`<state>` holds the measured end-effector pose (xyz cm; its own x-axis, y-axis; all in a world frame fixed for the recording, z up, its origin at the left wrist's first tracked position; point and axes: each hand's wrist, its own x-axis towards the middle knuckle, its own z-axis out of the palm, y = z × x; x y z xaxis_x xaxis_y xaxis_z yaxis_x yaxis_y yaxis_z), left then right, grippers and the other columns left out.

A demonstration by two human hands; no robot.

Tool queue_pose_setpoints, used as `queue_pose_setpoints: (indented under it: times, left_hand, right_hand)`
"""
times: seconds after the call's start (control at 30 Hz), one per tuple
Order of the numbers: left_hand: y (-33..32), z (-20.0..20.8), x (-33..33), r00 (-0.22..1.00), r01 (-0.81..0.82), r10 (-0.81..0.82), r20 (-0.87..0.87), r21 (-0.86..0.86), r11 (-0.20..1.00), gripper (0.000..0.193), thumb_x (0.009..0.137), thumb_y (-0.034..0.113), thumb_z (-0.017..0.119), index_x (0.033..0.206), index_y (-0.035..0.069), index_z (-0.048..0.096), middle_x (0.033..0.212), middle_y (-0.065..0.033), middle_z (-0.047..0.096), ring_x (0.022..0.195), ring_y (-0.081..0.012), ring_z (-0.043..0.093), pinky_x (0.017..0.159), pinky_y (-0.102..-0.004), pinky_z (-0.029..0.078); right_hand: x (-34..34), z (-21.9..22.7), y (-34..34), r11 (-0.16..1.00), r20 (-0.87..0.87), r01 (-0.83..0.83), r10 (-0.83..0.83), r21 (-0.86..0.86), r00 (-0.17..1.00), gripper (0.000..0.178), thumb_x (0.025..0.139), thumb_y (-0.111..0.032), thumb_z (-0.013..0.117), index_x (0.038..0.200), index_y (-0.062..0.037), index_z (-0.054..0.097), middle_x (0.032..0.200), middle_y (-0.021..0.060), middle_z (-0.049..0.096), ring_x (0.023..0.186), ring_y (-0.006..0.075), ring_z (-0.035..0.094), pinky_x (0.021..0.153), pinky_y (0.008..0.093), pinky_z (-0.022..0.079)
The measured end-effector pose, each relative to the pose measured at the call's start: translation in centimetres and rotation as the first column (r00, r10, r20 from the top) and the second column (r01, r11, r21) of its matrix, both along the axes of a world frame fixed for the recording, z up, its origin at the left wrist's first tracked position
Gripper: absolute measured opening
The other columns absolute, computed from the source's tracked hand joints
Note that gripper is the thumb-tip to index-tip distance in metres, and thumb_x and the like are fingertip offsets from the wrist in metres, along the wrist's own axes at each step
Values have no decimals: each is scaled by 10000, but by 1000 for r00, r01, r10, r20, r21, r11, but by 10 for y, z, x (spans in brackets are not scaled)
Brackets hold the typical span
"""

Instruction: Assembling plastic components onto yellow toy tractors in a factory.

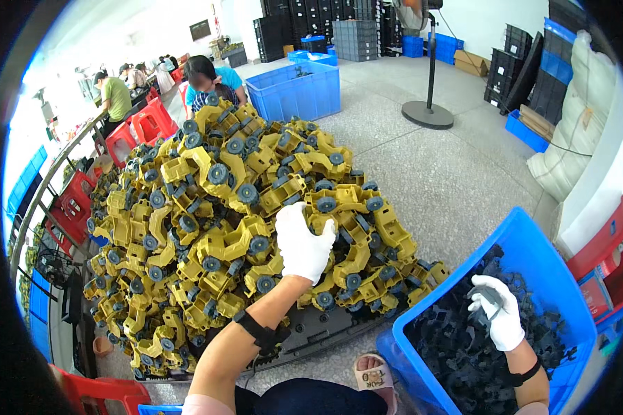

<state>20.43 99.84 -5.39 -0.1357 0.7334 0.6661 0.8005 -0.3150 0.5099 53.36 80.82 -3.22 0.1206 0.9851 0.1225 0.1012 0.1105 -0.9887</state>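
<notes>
Left hand (303,249): I am holding it, white-gloved, at a heap of yellow toy vehicles (221,238) with dark wheels; fingers are curving, thumb standing apart, but whether they are gripping one I cannot tell. Right hand (505,321): I am pinching a dark grey piece (489,296) in gloved fingers, above a blue bin (533,252). Loose dark pieces (457,360) are lying beneath and around this hand.

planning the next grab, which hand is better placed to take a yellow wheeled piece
Probably the left: the left hand is over the pile of yellow wheeled pieces, while the right hand is over at the blue bin, apparently holding a dark part.
</notes>
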Motion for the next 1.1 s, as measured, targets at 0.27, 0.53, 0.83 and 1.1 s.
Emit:
queue_pose_setpoints:
  times: [0.27, 0.53, 0.83, 1.1]
  left_hand:
    - [38, 35, 22, 863, 250, -226, -451, -6, 968, 575, 693, 186, 775, 1212, 55, 563, 1222, -174, 553, 1129, -369, 523, 953, -442, 430]
    - [87, 33, 34, 614, -51, -221, -758, -317, 947, 483, 810, 101, 580, 1286, 101, 501, 1100, -108, 603, 1137, -286, 520, 1063, -530, 278]
    - [0, 66, 22, 825, 538, -416, -383, 306, 786, 405, 555, 56, 718, 934, 116, 590, 826, -97, 555, 807, -330, 578, 689, -439, 429]
    - [-112, 48, 12, 688, 726, -719, -103, 73, 684, 627, 521, 105, 868, 1063, 98, 553, 1072, -121, 580, 1015, -336, 568, 878, -421, 459]
  right_hand:
    - [-17, 14, 5, 995, 176, -99, 96, 5, 980, 278, 901, 47, 534, 1136, -56, 641, 992, 65, 571, 821, 154, 604, 697, 285, 526]
    - [-17, 11, -3, 991, 197, -137, 133, 6, 971, 287, 882, 54, 554, 1128, -58, 651, 926, 65, 574, 756, 150, 595, 650, 277, 497]
    - [-16, 17, 3, 985, -208, -75, 41, -154, 977, 239, 939, -41, 582, 1176, -10, 591, 1031, 78, 614, 835, 145, 624, 725, 287, 531]
    - [-93, 56, 6, 916, -372, -309, 203, -254, 906, 307, 842, -49, 715, 1121, -54, 587, 849, -11, 584, 725, 63, 563, 619, 218, 464]
